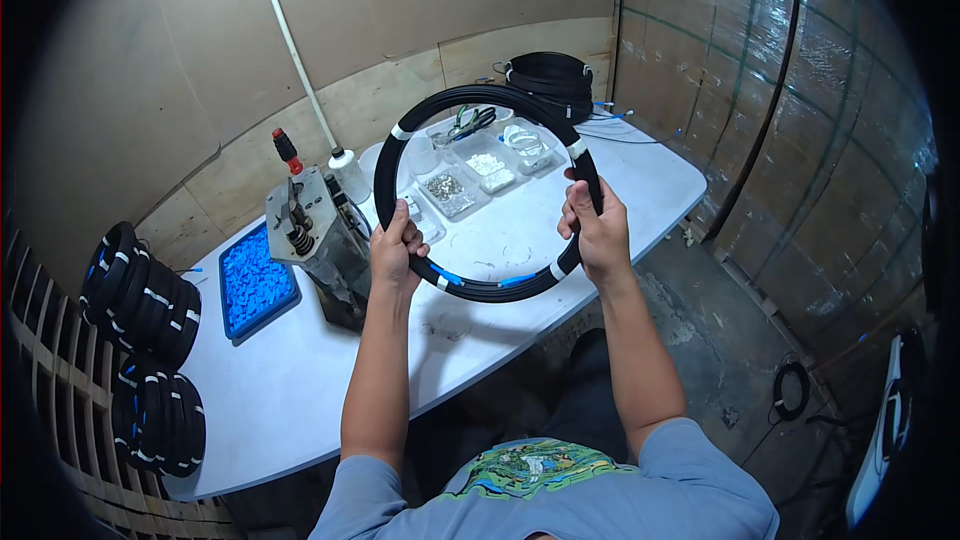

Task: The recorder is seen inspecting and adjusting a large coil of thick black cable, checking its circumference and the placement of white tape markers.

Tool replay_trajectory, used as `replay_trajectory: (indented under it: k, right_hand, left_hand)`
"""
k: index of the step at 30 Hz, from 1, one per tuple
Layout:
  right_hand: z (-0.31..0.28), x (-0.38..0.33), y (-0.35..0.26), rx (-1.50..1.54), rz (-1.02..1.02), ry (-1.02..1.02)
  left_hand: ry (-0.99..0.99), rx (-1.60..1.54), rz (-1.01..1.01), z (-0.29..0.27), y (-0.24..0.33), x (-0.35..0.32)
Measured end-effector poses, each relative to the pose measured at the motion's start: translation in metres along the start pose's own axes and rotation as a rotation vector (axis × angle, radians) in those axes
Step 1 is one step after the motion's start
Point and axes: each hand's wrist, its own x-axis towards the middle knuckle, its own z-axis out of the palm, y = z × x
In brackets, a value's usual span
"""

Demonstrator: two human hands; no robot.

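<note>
Both of my hands hold up a coil of black cable (pixel 476 96) above the white table (pixel 480 330). White tape bands wrap the coil at several places, and two blue connector ends show along its lower edge. My left hand (pixel 396 245) is closed round the lower left of the ring. My right hand (pixel 600 225) grips the right side, with its thumb and fingers round the cable. Through the ring I see clear trays of small metal parts (pixel 450 192) and white parts (pixel 490 170).
Left on the table stand a metal press (pixel 325 250) with a red-handled screwdriver (pixel 287 150), a white bottle (pixel 348 175) and a blue tray of blue connectors (pixel 255 280). Taped black coils (pixel 165 410) stack at the far left. Another black cable coil (pixel 550 80) lies behind; green-handled pliers (pixel 470 122) lie nearby.
</note>
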Motion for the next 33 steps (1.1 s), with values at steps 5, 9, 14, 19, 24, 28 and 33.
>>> replay_trajectory:
  k: [5,9,14,19,24,28,33]
  right_hand:
    - [-0.004,0.005,-0.005,0.087,0.065,0.118]
    - [-0.011,0.009,-0.013,0.171,0.273,0.111]
    - [-0.052,0.018,-0.001,0.324,0.369,-0.197]
    - [-0.083,0.011,0.008,0.368,0.306,-0.417]
    - [-0.075,0.014,-0.032,-0.239,0.461,-0.461]
    - [-0.067,0.016,-0.02,-0.424,0.383,-0.292]
    - [-0.044,0.01,0.028,0.048,0.265,-0.008]
  left_hand:
    - [0.007,-0.022,0.196,0.031,0.012,-0.021]
    - [-0.209,0.082,0.27,0.01,0.017,-0.016]
    - [-0.139,0.282,0.189,-0.001,0.034,-0.015]
    - [-0.213,0.269,0.124,-0.002,0.041,-0.016]
    - [-0.086,0.639,0.026,-0.027,0.052,-0.016]
    - [0.088,0.644,0.145,-0.009,0.029,-0.025]
    - [-0.006,0.26,0.042,0.006,0.002,-0.028]
